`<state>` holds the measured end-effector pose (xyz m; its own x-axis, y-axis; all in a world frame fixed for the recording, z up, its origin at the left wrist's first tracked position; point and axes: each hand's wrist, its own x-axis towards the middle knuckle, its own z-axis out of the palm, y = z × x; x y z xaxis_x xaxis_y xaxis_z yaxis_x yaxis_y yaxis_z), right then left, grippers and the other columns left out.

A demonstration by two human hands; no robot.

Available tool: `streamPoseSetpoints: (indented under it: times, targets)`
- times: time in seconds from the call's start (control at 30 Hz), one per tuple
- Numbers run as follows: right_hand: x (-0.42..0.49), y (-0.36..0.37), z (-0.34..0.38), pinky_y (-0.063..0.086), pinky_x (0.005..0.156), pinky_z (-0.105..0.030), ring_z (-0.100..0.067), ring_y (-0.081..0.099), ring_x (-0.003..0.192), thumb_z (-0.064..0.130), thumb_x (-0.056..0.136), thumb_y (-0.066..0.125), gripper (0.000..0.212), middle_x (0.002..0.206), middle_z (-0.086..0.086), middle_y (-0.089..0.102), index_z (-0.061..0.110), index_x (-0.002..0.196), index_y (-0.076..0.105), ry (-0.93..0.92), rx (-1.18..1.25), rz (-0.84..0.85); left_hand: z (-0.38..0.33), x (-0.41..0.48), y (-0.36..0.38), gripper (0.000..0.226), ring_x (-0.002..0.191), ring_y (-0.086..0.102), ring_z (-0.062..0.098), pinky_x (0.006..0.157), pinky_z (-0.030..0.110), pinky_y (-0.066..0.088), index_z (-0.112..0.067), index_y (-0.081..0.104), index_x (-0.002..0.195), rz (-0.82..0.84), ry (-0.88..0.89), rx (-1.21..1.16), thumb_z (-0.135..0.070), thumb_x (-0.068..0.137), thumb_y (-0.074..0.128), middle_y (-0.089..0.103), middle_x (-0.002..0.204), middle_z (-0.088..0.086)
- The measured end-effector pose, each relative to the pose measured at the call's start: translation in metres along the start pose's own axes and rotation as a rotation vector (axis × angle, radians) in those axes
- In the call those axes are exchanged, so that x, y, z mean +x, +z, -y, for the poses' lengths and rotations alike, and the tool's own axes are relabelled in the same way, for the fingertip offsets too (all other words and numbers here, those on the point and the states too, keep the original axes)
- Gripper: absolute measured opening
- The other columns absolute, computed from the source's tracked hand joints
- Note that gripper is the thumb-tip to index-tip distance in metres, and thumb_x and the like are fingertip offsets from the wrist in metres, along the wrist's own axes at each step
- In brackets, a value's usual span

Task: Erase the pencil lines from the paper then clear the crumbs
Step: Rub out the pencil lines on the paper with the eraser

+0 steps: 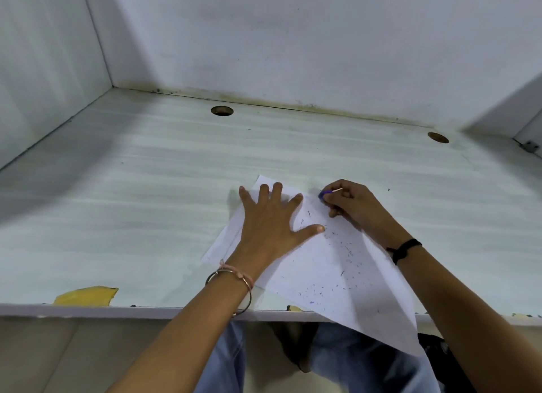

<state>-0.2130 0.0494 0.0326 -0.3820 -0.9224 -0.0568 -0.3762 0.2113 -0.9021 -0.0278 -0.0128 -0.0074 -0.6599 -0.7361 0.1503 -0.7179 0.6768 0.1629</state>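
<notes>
A white sheet of paper (337, 269) lies askew on the desk, its near corner hanging over the front edge. Dark eraser crumbs (349, 251) are scattered across its middle and lower part. My left hand (269, 219) lies flat on the paper's upper left, fingers spread, pressing it down. My right hand (349, 201) pinches a small purple eraser (323, 194) at the paper's upper right edge, the eraser touching the sheet. Faint pencil marks show near my left thumb.
The pale desk top (146, 201) is boxed in by white walls at the back and both sides. Two round cable holes (222, 110) (438, 137) sit near the back. Yellow tape (86, 296) sticks to the front edge at left. My legs show below the desk.
</notes>
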Motion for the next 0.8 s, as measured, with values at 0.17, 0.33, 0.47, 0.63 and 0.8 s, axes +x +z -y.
streamPoseSetpoints:
  times: [0.17, 0.33, 0.47, 0.63, 0.8]
  targets:
    - [-0.004, 0.025, 0.013, 0.046, 0.059, -0.016, -0.007, 0.057, 0.06, 0.021, 0.083, 0.069, 0.005, 0.073, -0.006, 0.069, 0.017, 0.085, 0.07, -0.121, -0.352, 0.022, 0.002, 0.006, 0.01, 0.088, 0.15, -0.015, 0.023, 0.109, 0.069, -0.013, -0.041, 0.011, 0.153, 0.091, -0.007, -0.086, -0.087, 0.079, 0.019, -0.006, 0.165, 0.0]
    - [0.008, 0.024, 0.011, 0.037, 0.048, -0.01, -0.01, 0.048, 0.056, 0.013, 0.084, 0.064, 0.005, 0.066, -0.003, 0.061, 0.011, 0.082, 0.067, -0.192, -0.57, -0.055, 0.003, 0.006, 0.011, 0.089, 0.149, -0.017, 0.022, 0.109, 0.068, -0.017, -0.043, 0.003, 0.154, 0.123, -0.008, -0.096, -0.088, 0.078, 0.017, -0.011, 0.164, -0.002]
    - [0.019, 0.016, 0.02, 0.034, 0.05, -0.012, -0.011, 0.047, 0.058, 0.014, 0.085, 0.063, 0.006, 0.063, 0.003, 0.055, 0.012, 0.08, 0.066, -0.142, -0.602, -0.07, 0.003, 0.007, 0.011, 0.089, 0.149, -0.018, 0.022, 0.109, 0.068, -0.017, -0.043, 0.003, 0.153, 0.116, -0.013, -0.105, -0.089, 0.078, 0.017, -0.011, 0.164, -0.002]
    - [0.002, 0.031, 0.016, 0.039, 0.051, -0.012, -0.006, 0.048, 0.053, 0.014, 0.084, 0.065, 0.004, 0.062, 0.01, 0.056, 0.014, 0.081, 0.067, -0.224, -0.551, 0.06, 0.003, 0.008, 0.014, 0.09, 0.15, -0.014, 0.024, 0.109, 0.07, -0.013, -0.043, 0.002, 0.154, 0.091, -0.003, -0.068, -0.089, 0.078, 0.016, -0.008, 0.165, -0.001]
    - [0.029, 0.013, 0.02, 0.043, 0.063, -0.025, -0.016, 0.053, 0.066, 0.014, 0.084, 0.062, 0.006, 0.071, 0.001, 0.059, 0.012, 0.08, 0.065, -0.148, -0.674, -0.036, 0.004, 0.008, 0.013, 0.089, 0.149, -0.018, 0.023, 0.109, 0.069, -0.015, -0.043, 0.003, 0.154, 0.107, -0.012, -0.093, -0.089, 0.078, 0.017, -0.011, 0.164, -0.001]
